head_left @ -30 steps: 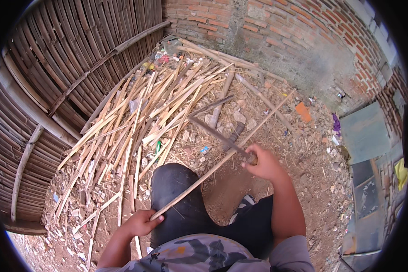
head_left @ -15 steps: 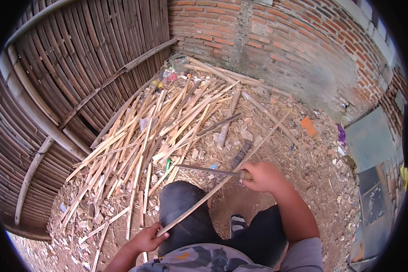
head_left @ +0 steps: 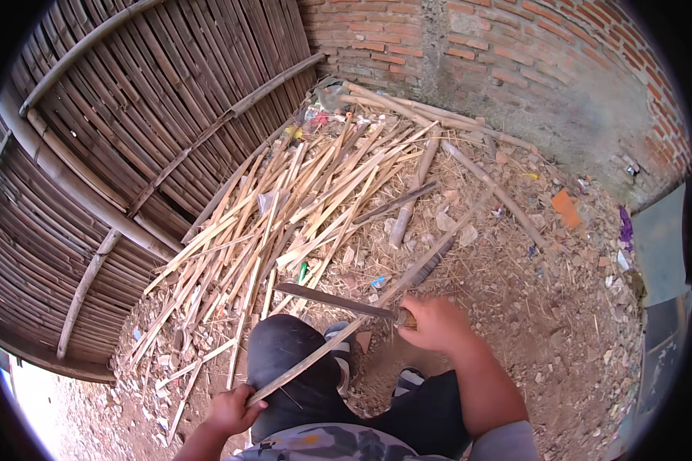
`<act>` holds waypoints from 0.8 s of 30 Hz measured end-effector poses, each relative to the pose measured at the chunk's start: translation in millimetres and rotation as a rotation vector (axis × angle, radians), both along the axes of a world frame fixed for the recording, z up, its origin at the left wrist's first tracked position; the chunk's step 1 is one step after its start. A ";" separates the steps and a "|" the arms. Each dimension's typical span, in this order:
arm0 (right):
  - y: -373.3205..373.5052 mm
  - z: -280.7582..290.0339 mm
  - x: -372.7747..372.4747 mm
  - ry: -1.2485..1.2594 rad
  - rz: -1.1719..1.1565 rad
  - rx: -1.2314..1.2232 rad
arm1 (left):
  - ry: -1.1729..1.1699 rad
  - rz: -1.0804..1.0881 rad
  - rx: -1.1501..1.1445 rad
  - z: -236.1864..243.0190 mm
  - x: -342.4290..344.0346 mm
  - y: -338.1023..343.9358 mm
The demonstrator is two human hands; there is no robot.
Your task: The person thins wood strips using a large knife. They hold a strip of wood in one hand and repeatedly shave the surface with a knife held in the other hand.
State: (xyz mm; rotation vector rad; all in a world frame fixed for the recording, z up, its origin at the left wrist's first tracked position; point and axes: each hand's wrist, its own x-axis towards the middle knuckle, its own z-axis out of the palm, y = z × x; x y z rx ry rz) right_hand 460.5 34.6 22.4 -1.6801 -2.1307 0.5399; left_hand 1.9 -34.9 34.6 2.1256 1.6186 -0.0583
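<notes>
My left hand [head_left: 231, 409] is closed around the near end of a long, thin wooden or bamboo strip [head_left: 315, 359], beside my left knee. The strip slants away to the upper right, over my left leg and the ground. My right hand [head_left: 436, 323] grips the handle of a machete [head_left: 334, 300]. Its long, dark blade points left and crosses the strip close to the handle. Whether blade and strip touch, I cannot tell. Just beyond my right hand, a dark, ridged log-like piece [head_left: 436, 263] lies partly behind the strip.
A pile of split strips [head_left: 254, 230] covers the ground ahead and left. Thicker poles [head_left: 415, 192] lie beyond it. A bamboo slat wall [head_left: 177, 100] stands left and a brick wall [head_left: 507, 77] at the back. Rubble and litter, including an orange scrap [head_left: 567, 208], lie right.
My right hand and the machete have come slightly nearer, and more of the blade's flat side shows. My left hand has shifted a little left and nearer with the strip. The view has turned left.
</notes>
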 end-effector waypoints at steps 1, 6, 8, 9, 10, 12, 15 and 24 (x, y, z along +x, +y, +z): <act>3.1 0.6 0.8 0.021 0.010 0.008 | 0.024 -0.001 0.009 6.5 1.4 -2.2; 13.0 15.7 -9.9 0.011 0.076 0.011 | 0.004 0.011 0.069 19.9 -4.1 -18.9; 19.2 16.2 -14.8 -0.025 0.106 0.021 | 0.010 0.021 0.102 18.4 -7.6 -19.9; 21.3 15.1 -15.7 -0.054 0.110 0.003 | 0.013 0.022 0.118 18.7 -10.0 -19.7; 23.2 16.0 -14.2 -0.095 0.114 -0.014 | 0.016 0.021 0.099 20.7 -7.8 -18.5; 26.0 8.7 -8.6 -0.031 0.044 0.002 | 0.009 -0.004 0.046 21.5 -12.1 -12.7; 19.2 8.2 -3.4 -0.003 -0.081 0.054 | -0.067 -0.056 0.023 5.7 -15.9 0.0; -28.2 25.9 -5.5 -0.130 -0.200 -0.005 | -0.146 -0.239 -0.012 -6.3 -2.0 34.2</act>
